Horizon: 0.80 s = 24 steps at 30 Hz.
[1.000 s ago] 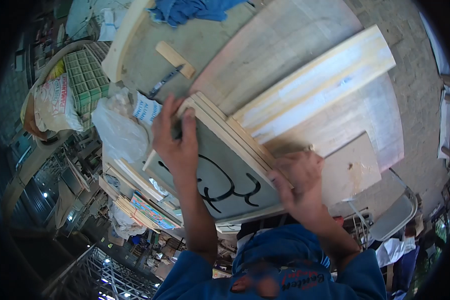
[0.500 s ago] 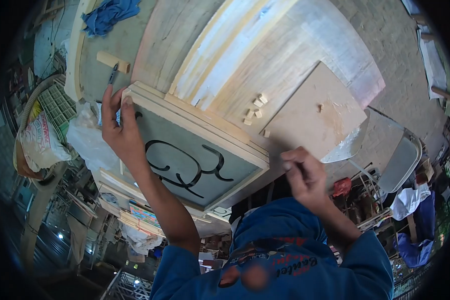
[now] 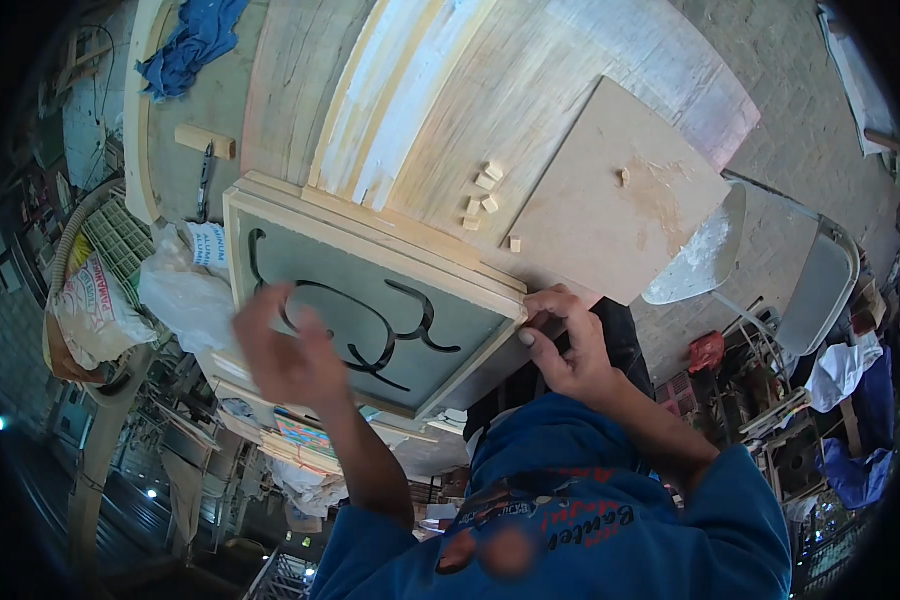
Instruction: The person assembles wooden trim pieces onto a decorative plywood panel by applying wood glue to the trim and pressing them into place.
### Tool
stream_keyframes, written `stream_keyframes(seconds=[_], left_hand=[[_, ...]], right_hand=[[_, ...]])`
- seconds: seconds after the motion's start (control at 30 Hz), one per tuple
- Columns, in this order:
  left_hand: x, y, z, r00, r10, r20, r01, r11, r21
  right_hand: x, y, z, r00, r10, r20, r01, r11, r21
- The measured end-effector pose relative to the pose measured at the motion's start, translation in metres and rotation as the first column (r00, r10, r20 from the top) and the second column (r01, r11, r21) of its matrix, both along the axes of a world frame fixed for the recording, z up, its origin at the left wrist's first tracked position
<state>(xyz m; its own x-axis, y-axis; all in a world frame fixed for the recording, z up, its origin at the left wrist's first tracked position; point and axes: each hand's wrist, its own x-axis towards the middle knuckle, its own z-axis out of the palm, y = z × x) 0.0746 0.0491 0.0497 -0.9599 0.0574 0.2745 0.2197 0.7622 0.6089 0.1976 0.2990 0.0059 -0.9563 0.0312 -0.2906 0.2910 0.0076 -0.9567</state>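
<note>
A wooden frame [image 3: 375, 245] around a grey panel [image 3: 310, 262] with black curved lettering leans at the table's near edge. My right hand [image 3: 575, 350] has its fingers and thumb pinched around the right-hand corner of this frame. Over the left part of the panel hovers my left hand [image 3: 295, 350], blurred by motion, its thumb and fingers apart with nothing seen between them. Whether it touches the panel is hard to make out. A pen [image 3: 205, 183] lies on the table beyond the frame's left corner, beside a small wooden block [image 3: 206, 141].
Several small wood pieces [image 3: 485, 183] lie on the table near a brown board [image 3: 615, 195] with a dried smear. A blue cloth [image 3: 195, 45] rests at the far left. Folding chairs [image 3: 815, 290] stand at right, and plastic bags [image 3: 175, 285] sit at left.
My left hand has left the frame's left corner and come toward me over the panel. My right hand has moved left and taken hold of the frame's right corner.
</note>
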Motion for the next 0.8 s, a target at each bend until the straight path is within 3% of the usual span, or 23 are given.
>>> stream_keyframes(seconds=[0.07,0.13,0.8], left_hand=[[0.030,0.022,0.006,0.942,-0.271,0.198,0.277,0.961,-0.003],[0.059,0.041,0.005,0.859,-0.314,0.405,0.325,0.945,0.042],[0.097,0.063,-0.018,0.843,-0.324,0.430,0.406,0.907,-0.113]], right_hand=[[0.004,-0.001,-0.003,0.999,-0.017,0.045,0.020,0.998,-0.067],[0.005,0.000,-0.003,0.999,-0.008,0.053,0.012,0.996,-0.083],[0.002,0.000,-0.008,0.999,0.005,-0.054,-0.005,1.000,0.005]])
